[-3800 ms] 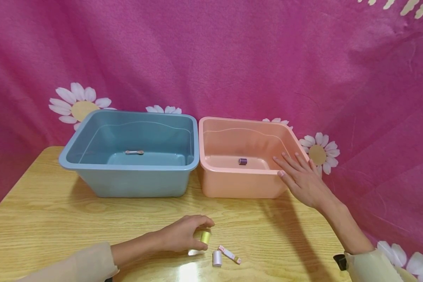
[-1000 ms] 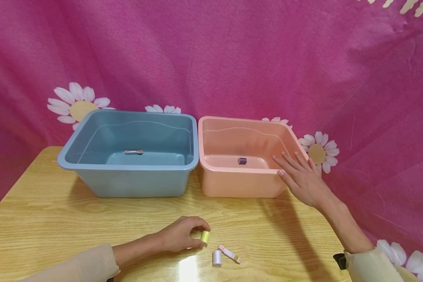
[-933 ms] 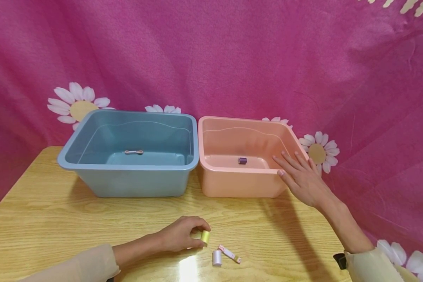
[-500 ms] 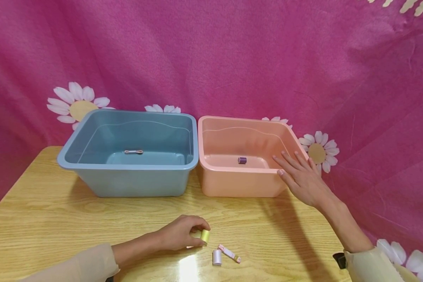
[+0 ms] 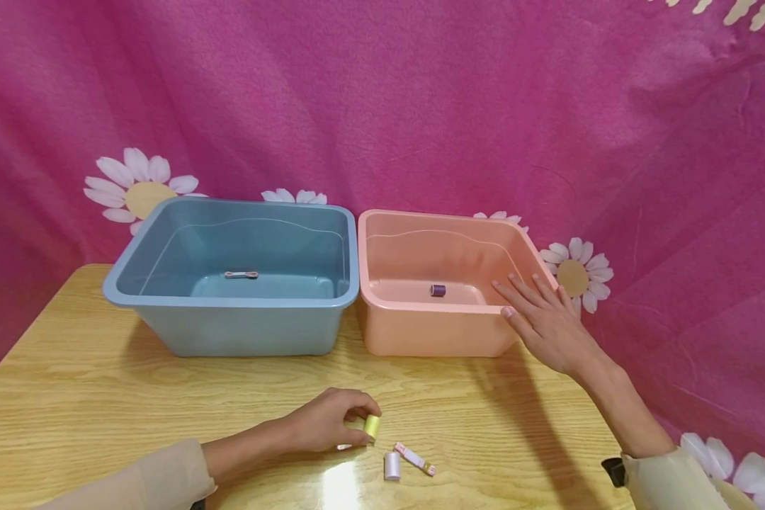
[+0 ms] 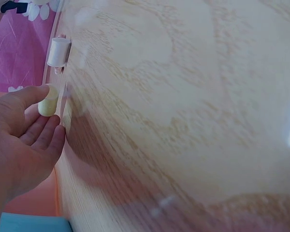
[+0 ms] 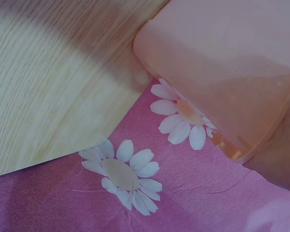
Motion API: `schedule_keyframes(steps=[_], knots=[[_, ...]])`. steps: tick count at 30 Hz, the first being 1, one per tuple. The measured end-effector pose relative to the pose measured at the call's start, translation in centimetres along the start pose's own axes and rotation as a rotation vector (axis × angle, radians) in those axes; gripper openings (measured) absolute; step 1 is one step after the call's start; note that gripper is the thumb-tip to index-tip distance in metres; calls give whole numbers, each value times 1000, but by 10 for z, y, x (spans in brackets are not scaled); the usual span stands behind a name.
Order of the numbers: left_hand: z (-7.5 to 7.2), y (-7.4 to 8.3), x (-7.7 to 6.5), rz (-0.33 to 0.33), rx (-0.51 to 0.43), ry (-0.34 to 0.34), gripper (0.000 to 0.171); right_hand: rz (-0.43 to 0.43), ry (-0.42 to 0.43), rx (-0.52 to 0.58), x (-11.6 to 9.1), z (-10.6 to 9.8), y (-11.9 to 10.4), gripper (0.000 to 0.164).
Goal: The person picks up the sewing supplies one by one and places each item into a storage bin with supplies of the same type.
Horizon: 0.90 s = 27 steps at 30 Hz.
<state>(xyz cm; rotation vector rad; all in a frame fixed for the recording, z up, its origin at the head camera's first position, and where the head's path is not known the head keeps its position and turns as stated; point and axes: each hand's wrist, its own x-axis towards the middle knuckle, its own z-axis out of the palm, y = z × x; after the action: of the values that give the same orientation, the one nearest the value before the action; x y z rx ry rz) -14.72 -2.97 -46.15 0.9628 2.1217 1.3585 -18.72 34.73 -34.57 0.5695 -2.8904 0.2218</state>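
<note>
My left hand (image 5: 328, 421) pinches a yellow spool of thread (image 5: 372, 426) between thumb and fingers, low over the front of the table. In the left wrist view the thumb lies against one end of the yellow spool (image 6: 49, 101), the fingers around its other side. Just right of it stands a white spool of thread (image 5: 392, 467), beside a folded pink, white and gold strip (image 5: 414, 459). My right hand (image 5: 554, 329) rests with spread, straight fingers on the right front corner of the pink bin (image 5: 436, 333). Inside that bin lies a dark purple spool (image 5: 438, 290).
Left of the pink bin, almost against it, stands a blue bin (image 5: 242, 329) with a small bundled skein (image 5: 241, 275) on its floor. Both bins sit at the back of the wooden table (image 5: 166, 404), before a magenta cloth (image 5: 382, 106) printed with daisies.
Since the earliest frame my left thumb and fingers have closed in around the yellow spool. Over the last second the left hand has hardly moved. My right hand has stayed on the pink bin.
</note>
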Motion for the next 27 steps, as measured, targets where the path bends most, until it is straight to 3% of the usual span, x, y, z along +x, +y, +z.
schedule_keyframes(steps=[17, 27], knots=[[-2, 9, 4, -6, -12, 6, 32, -2, 4, 1, 0, 2, 1, 50], [-9, 18, 8, 30, -8, 26, 33, -6, 8, -4, 0, 1, 0, 50]])
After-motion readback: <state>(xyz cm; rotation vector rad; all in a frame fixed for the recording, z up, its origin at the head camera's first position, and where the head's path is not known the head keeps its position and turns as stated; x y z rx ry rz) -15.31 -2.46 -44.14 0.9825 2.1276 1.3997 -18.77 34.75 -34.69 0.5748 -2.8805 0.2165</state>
